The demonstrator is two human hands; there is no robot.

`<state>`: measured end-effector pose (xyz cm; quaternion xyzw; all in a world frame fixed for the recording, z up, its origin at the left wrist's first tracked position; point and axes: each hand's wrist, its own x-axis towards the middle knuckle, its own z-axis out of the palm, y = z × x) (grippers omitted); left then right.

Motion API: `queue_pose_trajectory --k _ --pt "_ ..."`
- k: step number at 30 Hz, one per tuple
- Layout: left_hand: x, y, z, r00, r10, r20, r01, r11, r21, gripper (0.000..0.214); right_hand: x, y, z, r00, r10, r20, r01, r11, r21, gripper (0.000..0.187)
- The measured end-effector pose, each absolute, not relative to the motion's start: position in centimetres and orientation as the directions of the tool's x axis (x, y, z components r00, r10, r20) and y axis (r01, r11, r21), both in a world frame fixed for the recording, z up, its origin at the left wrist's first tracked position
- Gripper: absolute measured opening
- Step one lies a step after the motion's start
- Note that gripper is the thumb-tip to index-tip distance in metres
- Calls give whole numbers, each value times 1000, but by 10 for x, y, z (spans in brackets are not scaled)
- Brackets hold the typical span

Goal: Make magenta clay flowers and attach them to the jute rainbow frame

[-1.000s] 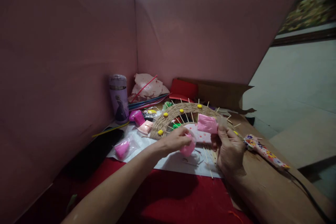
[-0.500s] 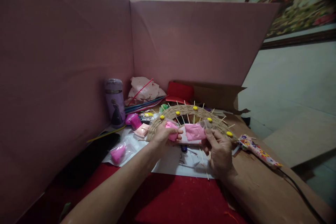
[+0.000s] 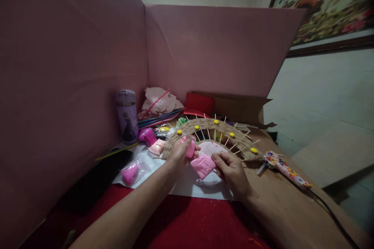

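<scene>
My left hand (image 3: pixel 180 151) is closed around a small pink packet (image 3: pixel 189 147), which looks like soft modelling clay in clear film. Between the thumb and fingers of my right hand (image 3: pixel 230 167) is the edge of a second, lighter pink clay packet (image 3: pixel 203 165), hanging flat just right of the left hand. Behind both hands lies an arch wound with brown twine (image 3: pixel 204 125), set with yellow discs (image 3: pixel 216 122) and thin wooden sticks poking out along both edges. Part of its lower left is hidden by my left hand.
A purple bottle (image 3: pixel 127 118) stands by the left panel. Magenta (image 3: pixel 148 137) and peach (image 3: pixel 157 147) packets lie near it, with a bagged pink piece (image 3: pixel 130 173) in front. A flower-patterned glue gun (image 3: pixel 284 168) with a cord rests at right. White paper (image 3: pixel 187 186) covers red cloth (image 3: pixel 175 221).
My right hand has moved slightly left and down, bringing its pink packet lower and tilting it. The left hand keeps its packet in nearly the same place.
</scene>
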<state>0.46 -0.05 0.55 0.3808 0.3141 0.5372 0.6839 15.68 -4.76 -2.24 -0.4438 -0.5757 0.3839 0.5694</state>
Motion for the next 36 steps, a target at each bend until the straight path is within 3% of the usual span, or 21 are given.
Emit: queue_pose_trajectory --k 13,21,32,36 --pt "5 -4 5 291 956 -41 -410 163 898 46 156 -47 -24 -30 961 274 119 276 -954 38" --pt "2 -5 9 410 912 -1 -412 186 892 40 159 -45 -28 -55 952 300 120 304 -945 36" --pt "-1 -3 8 538 843 -11 -347 233 908 47 159 -47 -16 71 944 324 115 315 -942 37" --pt "-2 -6 9 618 786 25 -329 230 916 35 160 -45 -17 110 929 353 141 337 -931 35"
